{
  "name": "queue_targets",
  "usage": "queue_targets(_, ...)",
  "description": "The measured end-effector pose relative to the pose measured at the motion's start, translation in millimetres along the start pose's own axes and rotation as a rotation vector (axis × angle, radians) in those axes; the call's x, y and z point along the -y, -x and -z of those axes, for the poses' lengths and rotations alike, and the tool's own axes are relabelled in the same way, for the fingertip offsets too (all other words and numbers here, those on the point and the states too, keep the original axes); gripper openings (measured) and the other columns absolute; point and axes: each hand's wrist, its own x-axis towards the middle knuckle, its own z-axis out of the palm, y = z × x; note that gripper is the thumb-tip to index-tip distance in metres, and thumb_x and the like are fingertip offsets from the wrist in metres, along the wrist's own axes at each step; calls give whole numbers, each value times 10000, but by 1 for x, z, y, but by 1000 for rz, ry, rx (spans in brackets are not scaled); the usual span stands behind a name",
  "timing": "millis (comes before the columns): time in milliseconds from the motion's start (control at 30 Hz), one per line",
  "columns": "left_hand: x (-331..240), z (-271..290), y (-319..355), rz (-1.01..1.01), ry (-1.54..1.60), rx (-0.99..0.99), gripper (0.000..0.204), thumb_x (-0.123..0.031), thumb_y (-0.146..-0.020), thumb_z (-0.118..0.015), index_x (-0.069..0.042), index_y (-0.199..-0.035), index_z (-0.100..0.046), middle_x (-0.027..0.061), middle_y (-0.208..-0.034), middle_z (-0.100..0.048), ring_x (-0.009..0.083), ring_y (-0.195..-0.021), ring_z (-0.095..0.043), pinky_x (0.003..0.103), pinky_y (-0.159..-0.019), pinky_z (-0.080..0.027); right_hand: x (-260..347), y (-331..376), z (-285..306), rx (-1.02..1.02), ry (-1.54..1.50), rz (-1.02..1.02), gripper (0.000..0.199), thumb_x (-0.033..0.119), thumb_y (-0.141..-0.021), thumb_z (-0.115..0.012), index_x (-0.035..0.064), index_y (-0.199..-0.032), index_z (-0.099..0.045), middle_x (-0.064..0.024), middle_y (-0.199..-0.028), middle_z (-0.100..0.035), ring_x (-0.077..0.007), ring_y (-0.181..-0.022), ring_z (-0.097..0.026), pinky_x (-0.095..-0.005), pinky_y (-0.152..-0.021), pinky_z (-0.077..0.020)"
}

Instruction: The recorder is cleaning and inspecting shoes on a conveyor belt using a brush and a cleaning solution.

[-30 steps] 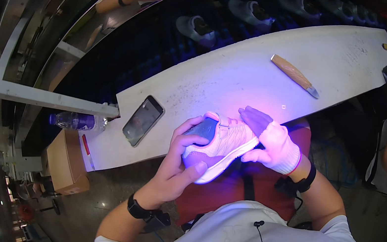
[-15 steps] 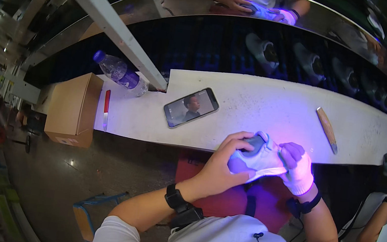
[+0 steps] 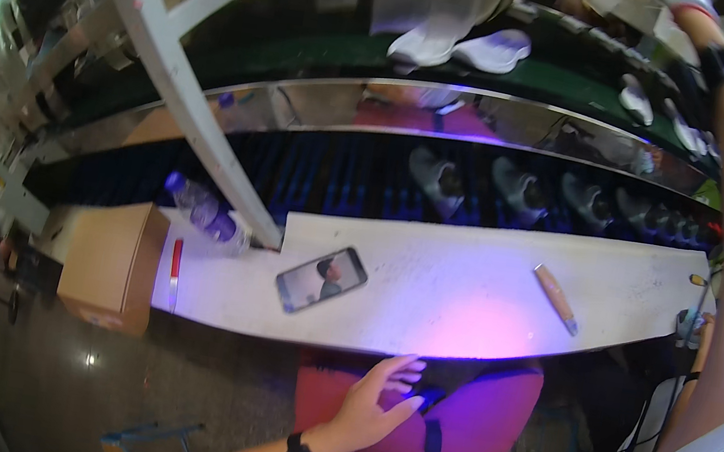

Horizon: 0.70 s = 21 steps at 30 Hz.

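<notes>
White post stands between bottle and phone.

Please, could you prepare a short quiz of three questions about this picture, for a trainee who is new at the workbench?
1. True or false: the left hand is bare and lower in the picture than the phone.

2. Which colour is the handle of the knife beside the cardboard box?
A) green
B) red
C) white

3. Put these in order from left to right: phone, wooden-handled tool, bottle.

Key:
1. True
2. B
3. Bottle, phone, wooden-handled tool
</notes>
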Motion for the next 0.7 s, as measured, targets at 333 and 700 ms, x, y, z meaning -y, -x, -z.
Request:
queue_targets(333,2,17,14,166,-23,-164,541,17,-993,-698,19,-1475,-453,182,-1336,-633,225,-1174,-677,340,-999,-562,241,71,-68,106,-218,158,391,360,-956,-703,35,-1173,-709,-253,-1258,-703,-403,-1259,-640,-489,-1080,-508)
queue_targets(700,8,43,-179,-104,-545,-61,467,-44,-949,-746,-17,-1373,-552,143,-1274,-664,244,-1142,-671,373,-988,-554,150,139,-35,884,-327,-529,840,833,-888,-592,29,-948,-824,-198,-929,-778,-364,-891,-746,-434,-839,-548)
